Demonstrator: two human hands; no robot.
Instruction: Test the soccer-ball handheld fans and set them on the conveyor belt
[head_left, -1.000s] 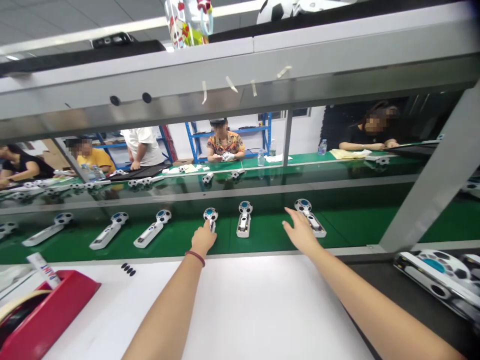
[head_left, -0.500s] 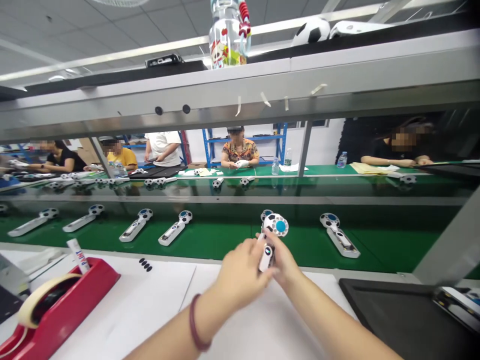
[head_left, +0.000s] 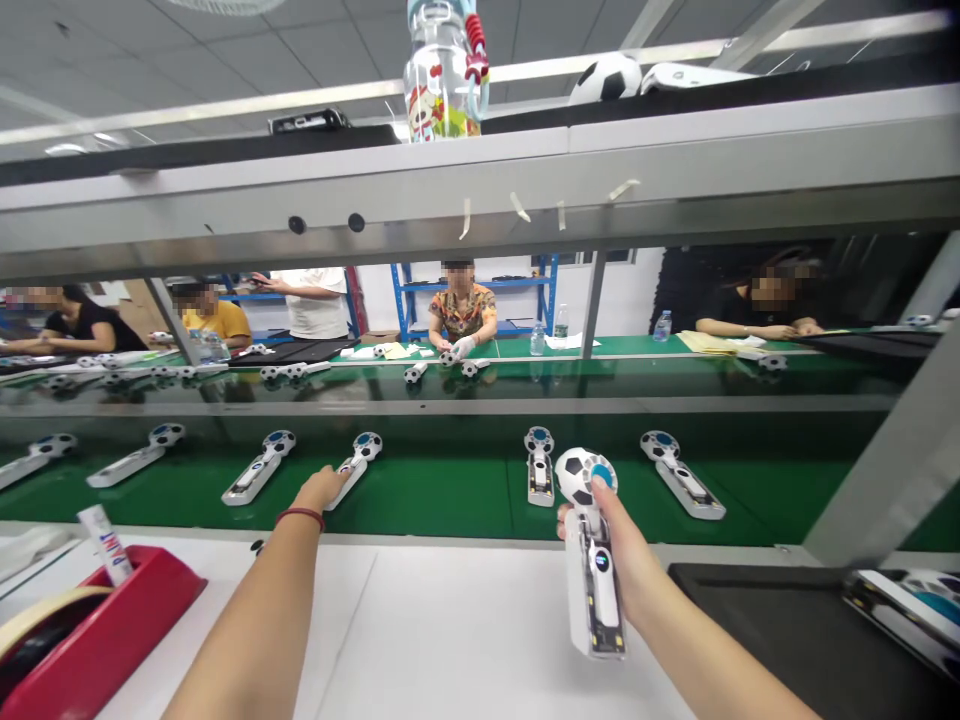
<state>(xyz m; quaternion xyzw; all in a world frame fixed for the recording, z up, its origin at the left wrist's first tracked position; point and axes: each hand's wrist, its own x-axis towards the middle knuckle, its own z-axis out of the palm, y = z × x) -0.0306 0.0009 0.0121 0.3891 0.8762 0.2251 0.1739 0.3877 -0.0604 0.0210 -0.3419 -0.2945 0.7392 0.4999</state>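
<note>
My right hand point(head_left: 616, 520) grips a white handheld device point(head_left: 576, 575) with a football-patterned round head, its thumb lying by the blue disc. The handle points down over the white worktop, and its opened face shows a small round display and inner parts. Out to the left, my left hand point(head_left: 322, 488), with a dark red band at the wrist, has its fingers closed at the handle of a similar device point(head_left: 366, 447) lying on the green belt. That hand partly covers the handle.
More such devices lie along the green belt point(head_left: 450, 490), one point(head_left: 540, 465) just beyond my right hand. A red tape dispenser point(head_left: 112, 620) holding a paint marker point(head_left: 105, 545) stands left. A black tray point(head_left: 735, 620) lies right. Overhead runs a shelf point(head_left: 675, 160); co-workers sit across.
My hands have parted. The left has let go of the held device and reached left to another on the belt; the right has brought its device nearer and lower.
</note>
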